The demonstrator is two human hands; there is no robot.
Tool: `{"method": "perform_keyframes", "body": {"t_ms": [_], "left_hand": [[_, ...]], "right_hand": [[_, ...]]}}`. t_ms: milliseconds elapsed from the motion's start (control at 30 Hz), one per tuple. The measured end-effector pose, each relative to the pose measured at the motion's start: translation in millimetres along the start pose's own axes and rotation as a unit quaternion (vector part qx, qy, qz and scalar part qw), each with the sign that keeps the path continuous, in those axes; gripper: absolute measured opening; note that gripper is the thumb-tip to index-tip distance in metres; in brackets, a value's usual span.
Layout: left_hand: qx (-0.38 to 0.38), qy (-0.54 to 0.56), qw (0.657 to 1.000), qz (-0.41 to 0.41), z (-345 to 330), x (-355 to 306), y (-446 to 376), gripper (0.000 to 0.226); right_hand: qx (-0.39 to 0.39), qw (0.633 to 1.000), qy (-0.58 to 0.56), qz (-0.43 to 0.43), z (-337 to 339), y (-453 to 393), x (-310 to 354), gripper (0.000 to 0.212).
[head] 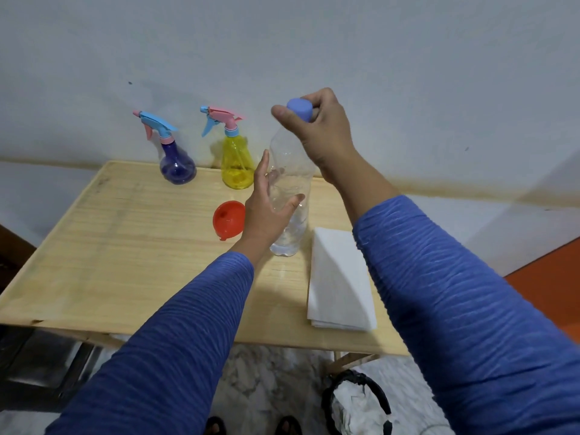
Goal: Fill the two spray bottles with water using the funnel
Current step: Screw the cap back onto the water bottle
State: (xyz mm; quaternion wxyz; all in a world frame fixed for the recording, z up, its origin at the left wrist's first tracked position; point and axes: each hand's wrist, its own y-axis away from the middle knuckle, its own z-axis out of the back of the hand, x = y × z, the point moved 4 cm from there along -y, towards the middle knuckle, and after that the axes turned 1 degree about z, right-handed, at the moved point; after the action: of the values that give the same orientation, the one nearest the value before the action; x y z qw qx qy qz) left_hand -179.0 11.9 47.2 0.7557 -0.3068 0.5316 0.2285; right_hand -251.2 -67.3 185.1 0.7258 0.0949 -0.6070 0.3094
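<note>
A tall clear plastic water bottle (290,180) stands on the wooden table (131,262), with water in its lower part. My right hand (320,130) grips its blue cap (299,109) from above. My left hand (266,205) is at the bottle's left side with fingers spread around its middle, thumb in front. A red funnel (228,219) lies on the table just left of that hand. At the table's back edge by the wall stand a purple spray bottle (175,164) with a blue trigger head and a yellow spray bottle (237,163) with a pink trigger head.
A folded white cloth (340,281) lies on the table to the right of the water bottle. A bin with a black rim (357,403) sits on the floor below the table's front right corner. A white wall (314,42) rises directly behind the table.
</note>
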Motion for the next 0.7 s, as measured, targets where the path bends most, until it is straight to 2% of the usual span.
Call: {"method": "perform_keyframes", "body": {"t_ms": [100, 167, 200, 300, 367, 400, 533, 600, 700], "left_hand": [[0.003, 0.009, 1.000, 0.002, 2.2, 1.5, 1.4, 0.095], [0.005, 0.001, 1.000, 0.002, 1.1, 0.7, 0.7, 0.096], [0.005, -0.005, 1.000, 0.001, -0.1, 0.0, 0.6, 0.096], [0.002, -0.014, 1.000, -0.003, -1.0, -0.4, 0.3, 0.095], [0.001, -0.015, 1.000, -0.002, 1.2, 0.8, 0.4, 0.094], [0.003, -0.011, 1.000, 0.000, 2.3, 1.4, 0.4, 0.094], [0.013, -0.008, 1.000, 0.008, 1.5, 0.1, 0.9, 0.096], [0.012, -0.012, 1.000, 0.009, -0.4, -1.0, 0.9, 0.096], [0.010, -0.011, 1.000, 0.003, 1.3, 0.1, 0.4, 0.095]], "right_hand": [[0.104, 0.991, -0.075, -0.022, 4.3, -2.3, -3.0, 0.035], [0.158, 0.984, -0.081, -0.024, 10.4, -2.0, -0.5, 0.034], [0.157, 0.985, -0.077, -0.012, 11.5, -1.9, -1.4, 0.031], [0.074, 0.995, -0.064, 0.011, 5.4, 0.1, -3.6, 0.018], [0.044, 0.998, -0.035, 0.018, -0.5, 1.2, -3.8, 0.019], [0.049, 0.998, -0.027, 0.019, -1.0, 0.9, -4.4, 0.020], [0.158, 0.986, -0.055, -0.002, 7.9, 0.9, -1.7, 0.027], [0.140, 0.989, -0.056, 0.011, 9.7, 0.5, -3.0, 0.024], [0.064, 0.997, -0.023, 0.025, -0.7, 3.3, -6.7, 0.013]]}}
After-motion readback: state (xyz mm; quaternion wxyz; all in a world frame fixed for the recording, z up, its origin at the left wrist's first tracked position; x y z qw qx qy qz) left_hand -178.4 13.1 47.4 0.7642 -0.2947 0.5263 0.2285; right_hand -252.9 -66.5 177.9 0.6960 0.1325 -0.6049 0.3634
